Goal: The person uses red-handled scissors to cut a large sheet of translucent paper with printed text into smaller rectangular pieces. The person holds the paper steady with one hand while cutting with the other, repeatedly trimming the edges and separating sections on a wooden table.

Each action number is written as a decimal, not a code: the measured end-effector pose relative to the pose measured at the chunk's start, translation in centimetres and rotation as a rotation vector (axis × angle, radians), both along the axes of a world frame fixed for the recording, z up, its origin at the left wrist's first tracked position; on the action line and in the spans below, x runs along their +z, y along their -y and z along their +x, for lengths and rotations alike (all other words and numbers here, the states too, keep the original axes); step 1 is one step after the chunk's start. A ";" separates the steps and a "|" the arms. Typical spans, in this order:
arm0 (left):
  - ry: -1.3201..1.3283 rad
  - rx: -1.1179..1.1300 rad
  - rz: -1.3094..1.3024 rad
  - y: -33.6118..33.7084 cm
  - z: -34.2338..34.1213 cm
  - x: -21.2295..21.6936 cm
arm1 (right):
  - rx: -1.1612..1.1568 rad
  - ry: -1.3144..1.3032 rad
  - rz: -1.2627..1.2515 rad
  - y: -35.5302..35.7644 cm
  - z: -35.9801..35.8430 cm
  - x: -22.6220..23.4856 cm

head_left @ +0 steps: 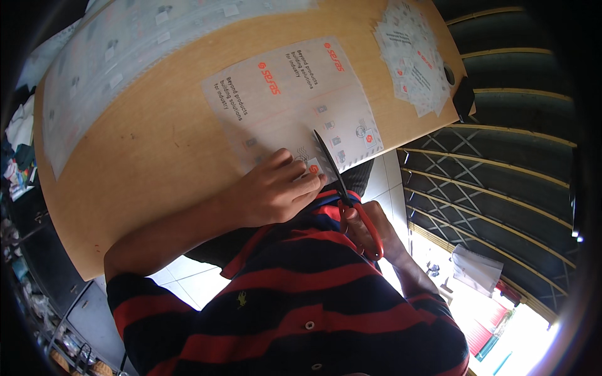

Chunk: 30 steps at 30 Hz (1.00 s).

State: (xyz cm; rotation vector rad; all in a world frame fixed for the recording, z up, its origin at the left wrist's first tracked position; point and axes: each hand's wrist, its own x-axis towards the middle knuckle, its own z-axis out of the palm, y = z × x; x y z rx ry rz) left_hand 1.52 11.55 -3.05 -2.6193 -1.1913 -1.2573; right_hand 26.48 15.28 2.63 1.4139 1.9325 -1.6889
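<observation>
The printed sheet (288,109) lies at the near edge of the surface (157,131), and looks light, thin and limp, perhaps slippery, and likely to crease or tear; a flat hold near its edges should suit it. The left hand (276,191) rests on its near left part, fingers curled; whether they pinch it I cannot tell. The right hand (381,219) has its fingers wrapped round the red handles of the scissors (345,199). The left hand hides some near edge; the blades' gap and any cut are unclear.

printed sheets (288,103) on tan table (157,138)
</observation>
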 end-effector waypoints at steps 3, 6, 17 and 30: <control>-0.015 -0.002 0.011 0.2 0.0 -0.2 | 0.003 -0.111 0.015 0.0 0.1 -0.3; -0.041 -0.025 0.017 0.3 -0.1 -0.1 | -0.062 -0.121 -0.012 0.1 -0.5 -0.1; -0.074 -0.057 0.003 0.5 -0.4 0.4 | -0.039 -0.076 -0.035 -0.7 -1.1 0.4; 0.019 -0.111 -0.050 0.6 -0.3 0.7 | -0.035 -0.005 -0.008 -1.4 -2.5 0.8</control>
